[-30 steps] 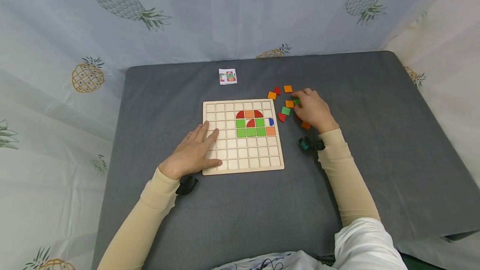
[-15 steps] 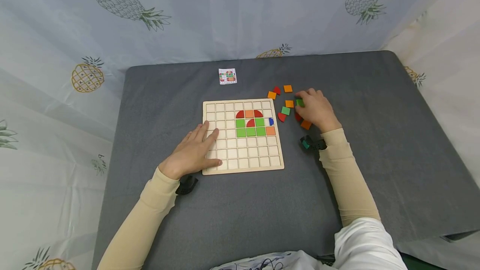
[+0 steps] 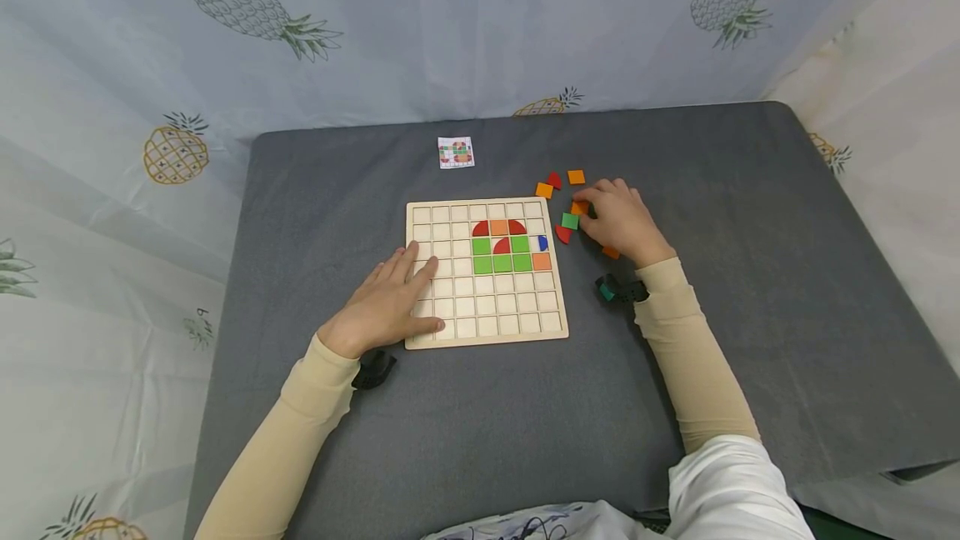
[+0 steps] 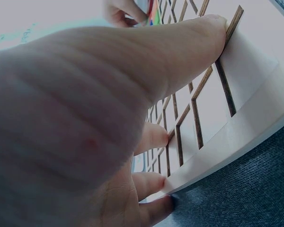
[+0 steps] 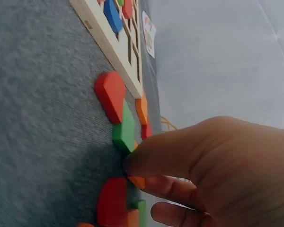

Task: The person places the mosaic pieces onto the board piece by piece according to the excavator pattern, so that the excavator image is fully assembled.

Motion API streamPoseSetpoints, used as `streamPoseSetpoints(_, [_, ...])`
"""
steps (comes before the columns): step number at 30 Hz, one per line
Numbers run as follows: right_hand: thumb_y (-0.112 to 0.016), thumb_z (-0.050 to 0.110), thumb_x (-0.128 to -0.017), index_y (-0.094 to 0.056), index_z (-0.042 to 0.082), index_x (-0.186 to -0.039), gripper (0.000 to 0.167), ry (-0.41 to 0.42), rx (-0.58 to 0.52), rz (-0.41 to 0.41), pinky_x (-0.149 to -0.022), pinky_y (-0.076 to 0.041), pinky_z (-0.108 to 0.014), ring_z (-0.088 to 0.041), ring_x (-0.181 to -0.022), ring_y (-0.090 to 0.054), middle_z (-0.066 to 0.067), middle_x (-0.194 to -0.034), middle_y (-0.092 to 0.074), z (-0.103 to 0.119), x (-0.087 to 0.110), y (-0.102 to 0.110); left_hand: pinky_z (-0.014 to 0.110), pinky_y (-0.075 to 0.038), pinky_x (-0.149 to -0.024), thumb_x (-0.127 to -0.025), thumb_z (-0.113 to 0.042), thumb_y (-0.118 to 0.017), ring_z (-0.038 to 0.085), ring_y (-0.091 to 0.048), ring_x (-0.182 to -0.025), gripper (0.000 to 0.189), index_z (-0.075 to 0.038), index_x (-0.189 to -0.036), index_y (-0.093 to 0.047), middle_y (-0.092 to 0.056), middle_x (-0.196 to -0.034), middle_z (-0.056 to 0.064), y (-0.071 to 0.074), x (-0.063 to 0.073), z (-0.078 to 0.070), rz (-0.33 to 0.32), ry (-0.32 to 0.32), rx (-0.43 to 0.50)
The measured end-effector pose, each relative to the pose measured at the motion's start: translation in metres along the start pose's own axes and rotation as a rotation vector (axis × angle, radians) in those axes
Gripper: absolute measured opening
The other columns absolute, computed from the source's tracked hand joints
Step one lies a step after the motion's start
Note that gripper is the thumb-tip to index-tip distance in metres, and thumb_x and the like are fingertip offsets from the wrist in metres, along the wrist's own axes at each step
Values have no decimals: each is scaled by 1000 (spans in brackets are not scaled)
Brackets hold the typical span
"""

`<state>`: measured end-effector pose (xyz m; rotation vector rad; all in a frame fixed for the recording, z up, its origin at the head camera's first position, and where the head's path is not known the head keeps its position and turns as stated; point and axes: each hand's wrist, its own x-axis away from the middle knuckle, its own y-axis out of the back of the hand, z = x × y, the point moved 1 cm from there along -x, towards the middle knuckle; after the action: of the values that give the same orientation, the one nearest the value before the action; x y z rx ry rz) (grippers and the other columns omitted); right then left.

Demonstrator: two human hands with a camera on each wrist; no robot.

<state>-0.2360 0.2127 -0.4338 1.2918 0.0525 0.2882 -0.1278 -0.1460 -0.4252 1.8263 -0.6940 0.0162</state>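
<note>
My left hand (image 3: 382,302) rests with spread, straight fingers on the left part of a wooden grid board (image 3: 486,340), thumb near its front edge. On the board lie green squares (image 3: 502,263), red quarter-circles (image 3: 480,229), orange squares (image 3: 542,262) and a blue rounded piece (image 3: 543,243). Right of the board, thumb and forefinger of my right hand (image 3: 626,219) pinch an orange square block (image 3: 579,207) among loose pieces. Close beside the thumb sit a green block (image 5: 125,130) and a red quarter-circle (image 5: 110,94) in the right wrist view.
A small printed card (image 3: 456,153) with a coloured pattern lies behind the board. More loose blocks lie around the right hand, including an orange one (image 3: 576,177) and a red one (image 3: 554,181). A grey cloth covers the table (image 3: 480,423); pineapple-print curtains hang behind and beside it.
The right hand shifts slightly right over a green piece, then back left to the orange block. The nearby green block has slid a little left. My left hand stays still on the board.
</note>
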Motion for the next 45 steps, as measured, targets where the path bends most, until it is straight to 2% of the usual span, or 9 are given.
streamPoseSetpoints(6, [-61,14,-95,-65,2,-132,38,2,-44,-22,-107,-36,-60,-40,-119,-46,-23,-135,-58,-2,3,7,59,-15,-126,-91,-45,-73,42,-9,-158,94,-7,-162,-25,-4,-170,23,-1,0,1,3,2,6])
streamPoseSetpoints(10, [-61,14,-96,-64,2,-132,38,10,-139,1,-101,-43,-56,-37,-118,-46,-21,-134,-57,-1,4,10,59,-16,-126,-91,-46,-73,43,-9,-158,94,-8,-162,-24,-4,-170,23,-1,1,1,3,0,3])
streamPoseSetpoints(15, [-63,15,-98,-63,3,-135,39,99,-241,57,-88,-46,-48,-34,-109,-47,-18,-128,-58,13,9,17,60,-16,-126,-91,-46,-73,43,-9,-158,94,-8,-162,-24,-4,-170,24,0,1,0,1,-1,3])
streamPoseSetpoints(20, [-65,14,-97,-64,3,-133,38,185,-281,54,-87,-46,-45,-34,-109,-49,-16,-126,-60,34,22,27,60,-16,-126,-91,-46,-73,44,-10,-157,93,-8,-161,-25,-5,-170,24,0,1,-1,-1,-3,6])
streamPoseSetpoints(27, [-69,13,-93,-69,4,-126,34,298,-213,47,-82,-47,-41,-29,-108,-51,-13,-121,-65,57,45,21,60,-16,-126,-91,-46,-72,43,-9,-158,93,-8,-161,-25,-4,-170,24,0,1,-2,5,-7,3])
streamPoseSetpoints(34, [-75,17,-90,-72,7,-123,35,352,-147,84,-83,-46,-38,-25,-99,-53,-9,-117,-67,76,55,2,61,-16,-125,-91,-45,-72,45,-9,-157,93,-8,-162,-24,-3,-170,23,2,4,-1,12,8,7])
streamPoseSetpoints(42, [-77,14,-88,-75,7,-115,28,418,-103,76,-79,-45,-35,-21,-91,-54,-6,-108,-70,80,59,-12,60,-15,-126,-92,-46,-71,44,-8,-157,92,-8,-162,-23,-3,-170,24,0,3,0,15,-7,4])
streamPoseSetpoints(45, [-74,10,-88,-76,8,-113,26,442,-105,74,-81,-44,-35,-21,-90,-53,-5,-105,-71,79,59,-14,60,-15,-126,-92,-46,-71,44,-8,-158,92,-7,-162,-24,-3,-170,24,0,3,0,5,-12,3])
